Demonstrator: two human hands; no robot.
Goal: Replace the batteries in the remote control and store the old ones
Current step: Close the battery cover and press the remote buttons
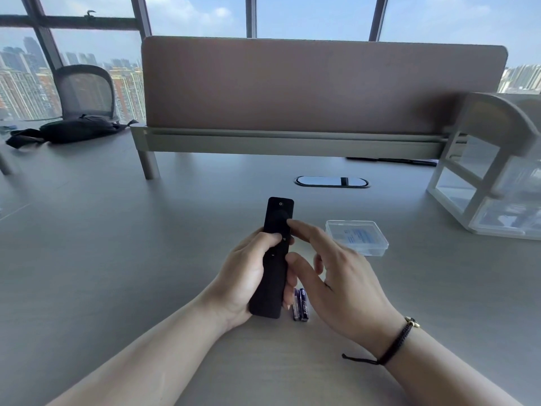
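Observation:
My left hand (244, 276) grips a black remote control (275, 230), button side up, its top end pointing away from me. My right hand (336, 273) hovers beside it with fingers spread, the index fingertip touching the remote's round pad. Two purple batteries (301, 306) lie side by side on the desk just right of the remote's lower end, partly under my right hand. A clear plastic box (358, 237) with its lid on sits on the desk to the right; something blue and white shows inside.
A tan divider panel (322, 83) stands across the back of the grey desk (117, 244). A cable port (332, 181) lies behind the remote. White clear-fronted drawers (491, 183) stand at the right. A black bag (76, 130) and mesh chair (85, 89) are at far left.

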